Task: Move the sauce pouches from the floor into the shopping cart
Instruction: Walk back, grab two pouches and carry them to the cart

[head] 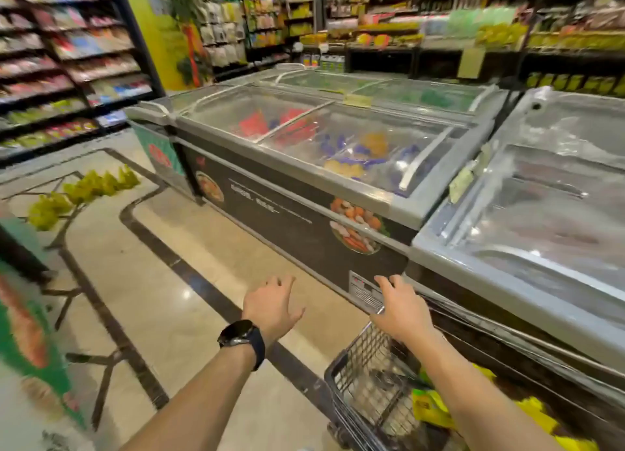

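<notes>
The left hand (272,307), with a wristwatch (240,337) on its wrist, hangs over the floor (169,281) with fingers spread and loose, holding nothing. The right hand (400,310) rests flat on the far rim of the shopping cart (329,373), fingers extended rather than wrapped, and is also empty.

The job looks partly done. Below and behind the right hand, yellow pouches (429,408) already lie in the cart. At least three yellow patches show, but the forearm hides part of the load.

Well ahead and to the left of the left hand, a row of sauce pouches (84,190) stands on the floor. There seem to be six or seven, but blur prevents a firm count. All of them have yet to be fetched.

A chest freezer (304,220) stands just beyond both hands.
</notes>
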A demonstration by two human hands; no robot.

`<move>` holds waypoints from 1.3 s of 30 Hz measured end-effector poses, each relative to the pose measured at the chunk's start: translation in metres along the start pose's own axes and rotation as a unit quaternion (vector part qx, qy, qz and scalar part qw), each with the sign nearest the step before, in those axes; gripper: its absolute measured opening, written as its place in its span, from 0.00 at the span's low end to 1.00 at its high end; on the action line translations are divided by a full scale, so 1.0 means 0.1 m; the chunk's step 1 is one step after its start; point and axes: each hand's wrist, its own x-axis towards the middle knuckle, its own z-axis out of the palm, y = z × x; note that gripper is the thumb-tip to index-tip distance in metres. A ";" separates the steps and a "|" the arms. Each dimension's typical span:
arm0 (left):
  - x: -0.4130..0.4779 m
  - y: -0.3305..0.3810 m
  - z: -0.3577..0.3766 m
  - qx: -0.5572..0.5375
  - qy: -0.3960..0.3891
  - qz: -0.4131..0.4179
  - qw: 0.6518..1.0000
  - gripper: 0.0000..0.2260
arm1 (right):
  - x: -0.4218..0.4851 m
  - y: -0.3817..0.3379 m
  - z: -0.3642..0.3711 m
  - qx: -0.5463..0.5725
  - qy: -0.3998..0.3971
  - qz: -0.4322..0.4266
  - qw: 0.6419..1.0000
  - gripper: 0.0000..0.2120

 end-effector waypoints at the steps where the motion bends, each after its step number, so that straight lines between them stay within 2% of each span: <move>1: -0.09 -0.16 -0.06 0.000 0.004 -0.023 1.000 0.29 | 0.05 -0.18 -0.02 -0.005 -0.007 -0.031 0.999 0.37; 9: -0.86 -1.49 -0.41 0.019 0.049 -0.215 0.975 0.29 | 0.28 -1.73 -0.25 -0.034 -0.019 -0.211 0.977 0.36; 15: -1.23 -2.35 -0.46 0.012 0.063 -0.301 0.951 0.29 | 0.37 -2.68 -0.25 -0.055 -0.015 -0.300 0.952 0.36; 21: -1.23 -3.04 -0.46 0.010 0.067 -0.331 0.941 0.28 | 0.51 -3.37 -0.11 -0.054 -0.031 -0.326 0.943 0.35; 28: -1.11 -3.72 -0.48 -0.003 0.077 -0.329 0.941 0.29 | 0.77 -4.17 0.09 -0.056 -0.037 -0.331 0.941 0.33; 39: -0.74 -4.94 -0.60 0.007 0.073 -0.372 0.925 0.28 | 1.54 -5.65 0.41 -0.086 -0.039 -0.384 0.919 0.36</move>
